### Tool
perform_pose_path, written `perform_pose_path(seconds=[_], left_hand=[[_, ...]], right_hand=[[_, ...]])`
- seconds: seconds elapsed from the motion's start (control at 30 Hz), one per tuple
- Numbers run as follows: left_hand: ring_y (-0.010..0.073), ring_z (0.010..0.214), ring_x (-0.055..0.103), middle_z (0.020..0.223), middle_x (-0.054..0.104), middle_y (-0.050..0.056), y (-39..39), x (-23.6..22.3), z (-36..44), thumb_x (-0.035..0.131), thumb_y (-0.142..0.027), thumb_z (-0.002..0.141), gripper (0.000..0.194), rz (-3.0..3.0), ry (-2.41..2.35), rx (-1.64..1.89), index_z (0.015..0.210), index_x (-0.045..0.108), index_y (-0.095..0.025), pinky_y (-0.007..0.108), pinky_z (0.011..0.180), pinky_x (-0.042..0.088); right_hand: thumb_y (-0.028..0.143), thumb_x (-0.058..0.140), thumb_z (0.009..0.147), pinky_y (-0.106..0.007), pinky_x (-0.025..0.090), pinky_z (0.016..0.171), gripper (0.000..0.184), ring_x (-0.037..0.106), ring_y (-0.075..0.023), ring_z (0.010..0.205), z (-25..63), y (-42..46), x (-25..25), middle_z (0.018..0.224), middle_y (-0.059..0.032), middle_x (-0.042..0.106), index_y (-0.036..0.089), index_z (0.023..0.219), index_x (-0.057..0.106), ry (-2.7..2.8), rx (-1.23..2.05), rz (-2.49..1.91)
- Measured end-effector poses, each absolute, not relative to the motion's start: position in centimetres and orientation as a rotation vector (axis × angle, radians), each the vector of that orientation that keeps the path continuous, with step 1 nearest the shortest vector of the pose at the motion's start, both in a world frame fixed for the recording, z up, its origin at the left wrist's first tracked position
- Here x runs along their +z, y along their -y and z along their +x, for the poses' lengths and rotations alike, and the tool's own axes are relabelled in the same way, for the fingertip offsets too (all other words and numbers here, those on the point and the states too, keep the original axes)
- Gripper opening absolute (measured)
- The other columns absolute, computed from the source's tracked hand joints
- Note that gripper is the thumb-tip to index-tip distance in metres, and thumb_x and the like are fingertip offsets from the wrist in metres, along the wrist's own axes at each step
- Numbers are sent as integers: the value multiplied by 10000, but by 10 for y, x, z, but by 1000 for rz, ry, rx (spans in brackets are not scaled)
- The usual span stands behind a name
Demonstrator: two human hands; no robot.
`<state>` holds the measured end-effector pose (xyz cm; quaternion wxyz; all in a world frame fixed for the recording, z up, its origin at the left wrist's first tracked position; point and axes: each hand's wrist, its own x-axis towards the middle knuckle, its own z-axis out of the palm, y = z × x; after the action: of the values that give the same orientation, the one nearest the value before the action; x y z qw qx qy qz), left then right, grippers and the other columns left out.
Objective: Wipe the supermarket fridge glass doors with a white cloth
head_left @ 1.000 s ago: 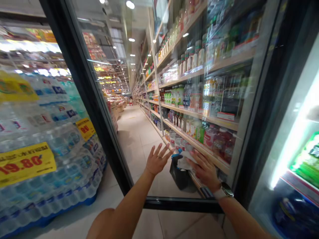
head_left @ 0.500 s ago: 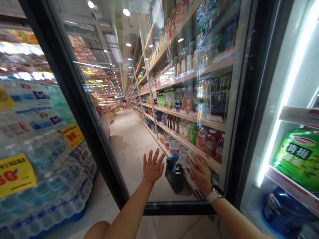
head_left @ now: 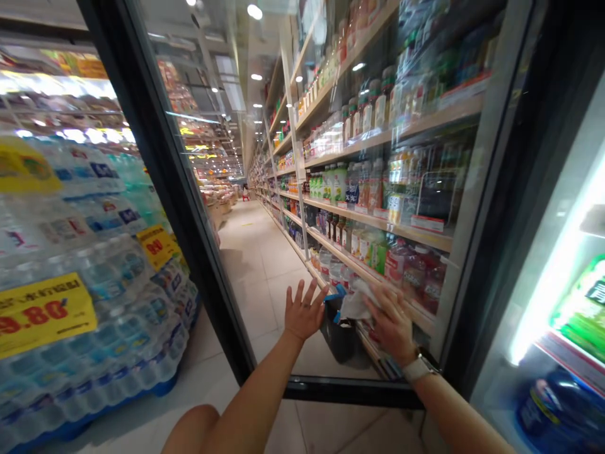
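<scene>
An open glass fridge door (head_left: 265,208) with a black frame stands in front of me. My left hand (head_left: 303,311) is pressed flat on the glass, fingers spread. My right hand (head_left: 392,325), with a watch on the wrist, presses a white cloth (head_left: 355,304) against the lower glass, fingers laid flat over it. Through the glass a black bucket (head_left: 341,334) stands on the floor by the shelves.
Stacked packs of water bottles (head_left: 89,284) with yellow price signs fill the left. Drink shelves (head_left: 373,221) run along the right of the tiled aisle (head_left: 258,252). The lit fridge interior (head_left: 567,302) with bottles is at far right. A distant person stands far down the aisle.
My right hand with the cloth has shifted slightly up and right across the glass. My left hand stays flat on the door. The view swung left and back.
</scene>
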<state>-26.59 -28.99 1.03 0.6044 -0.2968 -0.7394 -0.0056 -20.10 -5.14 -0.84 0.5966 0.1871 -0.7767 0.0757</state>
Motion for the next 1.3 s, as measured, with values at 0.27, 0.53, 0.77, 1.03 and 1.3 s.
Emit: perform_pose_path(seconds=[0.27, 0.53, 0.77, 1.03, 1.3], left_hand=[[263, 1448, 152, 1491, 371, 25, 288, 6, -275, 560, -338, 841, 620, -690, 1732, -4, 1428, 362, -323, 511, 1188, 72], [267, 1444, 168, 1498, 360, 35, 289, 4, -279, 556, -346, 841, 618, -699, 1730, -15, 1427, 365, -318, 513, 1186, 72], [270, 1445, 167, 1498, 363, 34, 288, 4, -275, 559, -366, 839, 615, -686, 1714, 2, 1423, 374, -310, 510, 1186, 84], [272, 1442, 179, 1501, 362, 29, 288, 4, -274, 569, -379, 830, 627, -672, 1727, 12, 1423, 372, -326, 507, 1185, 83], [275, 1445, 170, 1500, 360, 9, 288, 3, -279, 539, -369, 838, 606, -673, 1723, 25, 1420, 374, -329, 520, 1182, 103]], right_hand=[[35, 397, 853, -569, 338, 1102, 613, 336, -325, 1384, -200, 9, 8, 1518, -96, 341, 227, 1435, 402, 1503, 370, -80], [19, 386, 877, -433, 332, 1155, 650, 334, -232, 1394, -204, 76, -53, 1508, -8, 373, 306, 1458, 346, 1841, 246, 405], [11, 358, 887, -331, 426, 1072, 519, 460, -148, 1308, -206, 103, -94, 1376, -9, 548, 246, 1311, 542, 1972, 1, 810], [20, 425, 868, -438, 278, 1159, 531, 401, -186, 1356, -204, 79, -41, 1395, -23, 524, 300, 1301, 549, 1939, 53, 600], [13, 411, 778, -636, 258, 1112, 625, 306, -345, 1392, -206, 16, 27, 1491, -74, 387, 234, 1351, 523, 1416, 351, -93]])
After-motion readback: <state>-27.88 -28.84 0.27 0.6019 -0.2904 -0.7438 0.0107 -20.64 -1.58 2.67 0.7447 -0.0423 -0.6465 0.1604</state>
